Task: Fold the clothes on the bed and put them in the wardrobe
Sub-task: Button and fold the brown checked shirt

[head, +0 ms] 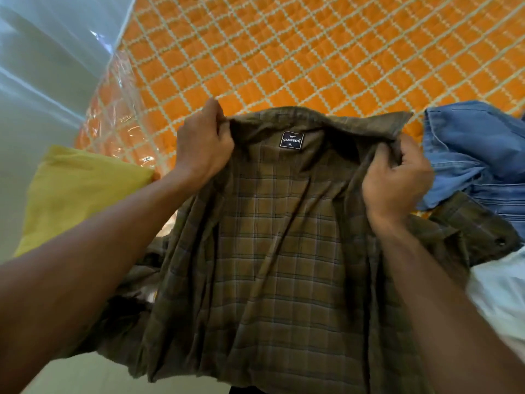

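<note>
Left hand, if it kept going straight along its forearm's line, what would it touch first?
The left hand grips the plaid shirt at the collar. Beyond that, it would probably meet the orange checked bedspread just past it, though its height above the bed is unclear.

The bed [312,52] fills most of the view, its top an orange quilted cover crossed by a cream zigzag grid. Along the bed's left edge a clear plastic wrap [113,115] clings over the side, crinkled and catching bright glints of light. Left of the bed lies a pale blue-white surface [42,52] with soft streaks of light across it; wall or floor, I cannot tell. Below the bed's near edge, a strip of cream floor [71,373] shows.
</note>
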